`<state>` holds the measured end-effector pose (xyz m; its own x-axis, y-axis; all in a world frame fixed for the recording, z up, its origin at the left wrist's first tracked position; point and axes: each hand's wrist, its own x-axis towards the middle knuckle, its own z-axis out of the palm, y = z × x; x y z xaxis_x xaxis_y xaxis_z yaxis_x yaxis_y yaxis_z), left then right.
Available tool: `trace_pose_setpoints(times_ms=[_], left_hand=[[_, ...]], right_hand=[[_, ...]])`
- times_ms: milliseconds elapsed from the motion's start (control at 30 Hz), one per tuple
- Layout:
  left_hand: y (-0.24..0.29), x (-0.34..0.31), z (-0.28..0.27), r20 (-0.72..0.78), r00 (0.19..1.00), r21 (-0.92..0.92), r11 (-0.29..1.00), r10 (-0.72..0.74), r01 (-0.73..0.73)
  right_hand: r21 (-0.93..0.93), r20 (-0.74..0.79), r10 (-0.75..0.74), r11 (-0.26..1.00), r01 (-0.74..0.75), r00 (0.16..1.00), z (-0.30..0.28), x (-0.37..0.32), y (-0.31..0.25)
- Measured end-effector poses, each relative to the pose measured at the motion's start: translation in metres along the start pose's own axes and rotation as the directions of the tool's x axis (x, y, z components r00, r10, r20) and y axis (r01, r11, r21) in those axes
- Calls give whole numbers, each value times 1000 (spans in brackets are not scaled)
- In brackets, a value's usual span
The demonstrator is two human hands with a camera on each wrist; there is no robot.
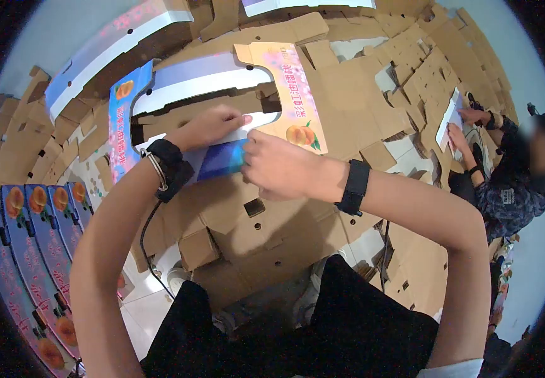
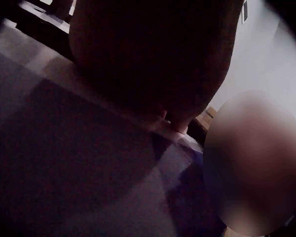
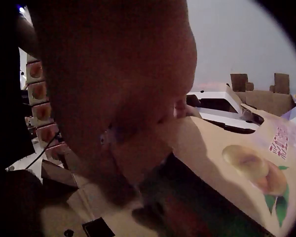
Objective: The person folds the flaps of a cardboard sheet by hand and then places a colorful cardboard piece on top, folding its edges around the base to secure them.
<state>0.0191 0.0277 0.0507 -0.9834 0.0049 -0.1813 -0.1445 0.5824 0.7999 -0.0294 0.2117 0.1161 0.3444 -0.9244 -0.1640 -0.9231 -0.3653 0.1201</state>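
Note:
A printed cardboard fruit box [image 1: 307, 101] with peach pictures and cut-out openings stands in front of me in the head view. My left hand [image 1: 206, 128] grips the upper edge of its near side panel, fingers over the white inner face. Close by on the right, my right hand [image 1: 278, 165] has its fingers curled on the same blue-purple panel [image 1: 222, 159], near the corner. In the right wrist view the box's peach-printed end [image 3: 237, 173] lies beyond the hand. The left wrist view is dark, with fingertips at the panel edge.
Flattened brown cardboard [image 1: 241, 252] covers the floor around me. Several printed boxes [image 1: 33, 252] are stacked at the left. Another printed panel [image 1: 115, 57] stands at the back left. To the right, another person [image 1: 505, 189] handles a white piece [image 1: 450, 120].

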Motion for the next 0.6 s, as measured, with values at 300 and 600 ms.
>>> trace_pose_setpoints(times_ms=[300,600], left_hand=[[6,-6,22,-18,999,76,997,35,-34],[66,-48,90,178,935,366,861,307,-352]], right_hand=[[412,211,19,905,-106,977,-19,-7,-11],[631,38,486,665,-398,873,-16,8,76]])
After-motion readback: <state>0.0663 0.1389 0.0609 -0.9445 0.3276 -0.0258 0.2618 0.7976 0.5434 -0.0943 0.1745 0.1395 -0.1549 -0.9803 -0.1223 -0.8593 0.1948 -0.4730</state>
